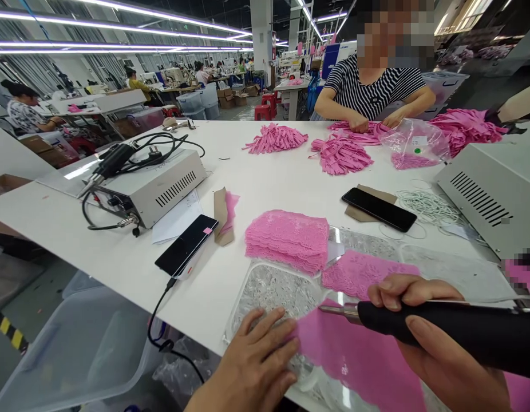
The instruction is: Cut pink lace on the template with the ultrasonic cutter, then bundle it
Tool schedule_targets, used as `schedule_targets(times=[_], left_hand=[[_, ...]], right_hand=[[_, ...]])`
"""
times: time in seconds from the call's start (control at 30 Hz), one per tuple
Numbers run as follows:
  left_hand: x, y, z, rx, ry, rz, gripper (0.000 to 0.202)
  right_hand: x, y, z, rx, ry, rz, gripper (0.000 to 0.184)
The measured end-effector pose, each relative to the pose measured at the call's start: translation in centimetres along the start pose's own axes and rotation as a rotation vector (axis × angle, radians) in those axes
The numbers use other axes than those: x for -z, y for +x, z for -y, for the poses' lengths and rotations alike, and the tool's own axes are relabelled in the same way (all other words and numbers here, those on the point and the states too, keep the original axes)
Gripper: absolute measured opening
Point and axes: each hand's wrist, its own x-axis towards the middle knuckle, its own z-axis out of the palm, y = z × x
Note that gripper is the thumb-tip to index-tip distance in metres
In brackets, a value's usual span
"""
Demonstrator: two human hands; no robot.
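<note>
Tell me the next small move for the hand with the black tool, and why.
Probably lower the tool's metal tip onto the pink lace piece. The right hand grips the black tool with the tip just above the lace's edge, while the left hand presses flat beside it on the clear plate.

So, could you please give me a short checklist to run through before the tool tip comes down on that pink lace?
1. Left hand flat on the pink lace piece, pressing its edge: ok.
2. Right hand in a closed grip around the black tool: ok.
3. Metal tip over the lace, clear of the left fingers: ok, though close.
4. Tip touching the lace or above it: cannot tell.
5. Lace flat on the clear plate: ok.
6. Pink lace stack out of the tool's way: ok.
</note>
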Motion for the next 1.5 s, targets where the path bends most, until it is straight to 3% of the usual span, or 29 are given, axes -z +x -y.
schedule_targets(times=[0.17, 0.37, 0.7, 0.9, 1.03, 1.13, 1.3, 1.5], left_hand=[[0.9, 0.1, -0.3, 0.016, -0.001, 0.036, 0.035], [0.6, -0.5, -0.4, 0.019, -0.007, -0.035, 0.036], [1.1, -0.6, -0.7, 0.045, 0.005, 0.052, 0.033], [0.4, -0.9, 0.0, -0.029, 0.056, -0.113, 0.029], [-0.7, 0.5, 0.4, -0.097, 0.085, -0.208, 0.026], [-1.3, 2.6, 0.0, -0.142, 0.062, -0.194, 0.025], [-2.0, 5.4, -1.1, -0.192, 0.068, -0.073, 0.028], [-2.1, 5.5, -1.2, -0.187, 0.08, -0.026, 0.033]], right_hand=[[-0.3, -0.3, 0.4, -0.052, 0.043, -0.023, 0.01], [-1.3, -0.6, 0.6, -0.023, 0.009, 0.047, 0.007], [-1.5, -0.4, 0.5, -0.002, -0.064, 0.07, 0.008], [0.2, 0.7, 0.9, -0.024, 0.089, -0.043, 0.008], [2.8, 0.8, 1.6, 0.033, 0.079, -0.153, 0.008], [4.1, 0.1, 1.8, 0.034, 0.037, -0.207, 0.008], [4.1, -0.5, 1.5, 0.026, 0.064, -0.186, 0.007], [3.4, -0.3, 1.0, 0.03, 0.114, -0.143, 0.007]])
